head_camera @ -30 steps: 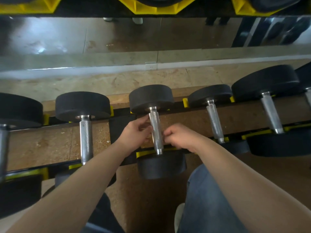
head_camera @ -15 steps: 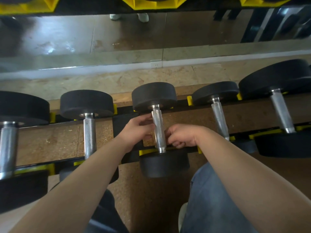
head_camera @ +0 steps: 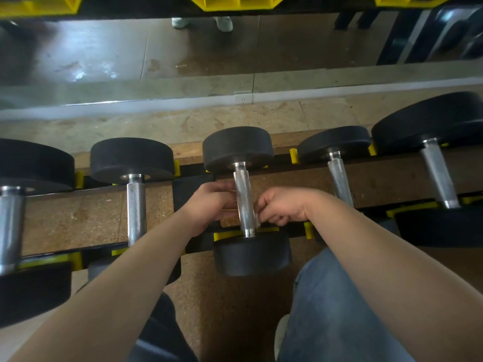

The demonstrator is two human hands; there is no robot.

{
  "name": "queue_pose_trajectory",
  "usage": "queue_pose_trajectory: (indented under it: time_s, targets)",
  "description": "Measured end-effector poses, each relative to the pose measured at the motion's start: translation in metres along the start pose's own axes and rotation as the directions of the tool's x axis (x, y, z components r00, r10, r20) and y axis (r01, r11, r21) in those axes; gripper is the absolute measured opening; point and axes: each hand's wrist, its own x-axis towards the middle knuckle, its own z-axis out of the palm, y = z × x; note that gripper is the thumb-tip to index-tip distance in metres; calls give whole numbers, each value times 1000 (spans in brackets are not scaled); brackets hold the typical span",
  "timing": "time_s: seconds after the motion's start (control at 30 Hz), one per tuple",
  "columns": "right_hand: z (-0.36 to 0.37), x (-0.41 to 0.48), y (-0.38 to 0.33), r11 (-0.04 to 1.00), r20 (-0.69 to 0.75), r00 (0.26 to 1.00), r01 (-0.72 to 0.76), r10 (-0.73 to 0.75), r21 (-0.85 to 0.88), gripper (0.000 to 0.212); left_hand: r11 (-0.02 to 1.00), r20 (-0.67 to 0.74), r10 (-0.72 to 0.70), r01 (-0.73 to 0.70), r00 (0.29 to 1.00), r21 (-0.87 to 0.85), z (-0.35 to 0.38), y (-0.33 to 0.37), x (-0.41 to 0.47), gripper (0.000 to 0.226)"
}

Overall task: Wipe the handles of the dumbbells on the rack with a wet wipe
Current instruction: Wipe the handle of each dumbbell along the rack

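Several black dumbbells with chrome handles lie across the rack (head_camera: 366, 158). The middle dumbbell (head_camera: 237, 147) has its handle (head_camera: 243, 194) between my two hands. My left hand (head_camera: 209, 205) reaches in from the left with its fingers curled at the handle's side. From the right, my right hand (head_camera: 281, 205) pinches a small pale wet wipe (head_camera: 257, 218) against the lower part of the handle. Most of the wipe is hidden by my fingers.
Other dumbbells flank it: one to the left (head_camera: 132, 158), two to the right (head_camera: 335, 145) (head_camera: 428, 118). Yellow saddles (head_camera: 294, 155) mark the rack rails. A mirror (head_camera: 183, 53) runs behind the rack. My jeans-clad knee (head_camera: 334, 304) is below.
My right hand has slid down the middle handle towards the near end. My left hand stays at the handle's left side. The view has shifted slightly.
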Motion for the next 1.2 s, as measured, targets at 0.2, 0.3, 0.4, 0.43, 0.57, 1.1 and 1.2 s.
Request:
queue_pose_trajectory:
  time_s: [0.2, 0.3, 0.4, 0.43, 0.57, 1.1, 1.2]
  targets:
    - [0, 26, -18, 785, -377, 919, 317, -116, 532, 29, 998, -35, 6, -9, 999, -65, -2, 1, -1, 37]
    - [1, 17, -9, 915, -216, 975, 127, -45, 383, 28, 993, -30, -24, 20, 999, -114, -4, 2, -1, 34]
    - [7, 7, 3, 996, 27, 999, -46, 44, 78, 32, 991, -18, -115, 114, 993, -68, -3, 2, -1, 28]
    - [9, 8, 4, 998, 32, 998, -53, 51, 41, 32, 990, -6, -137, 136, 991, -43, -1, 1, -1, 27]
    - [10, 23, -5, 916, -237, 972, 106, -12, 387, 31, 994, -74, -105, 105, 992, -12, -3, -1, 3, 27]
    - [21, 7, 2, 790, -312, 950, 198, -9, 580, 25, 969, 216, -205, 229, 955, -90, -9, 5, -1, 31]
    - [24, 2, 3, 767, -340, 938, 268, -69, 583, 29, 977, 194, -119, 149, 974, -153, -12, 10, 7, 27]
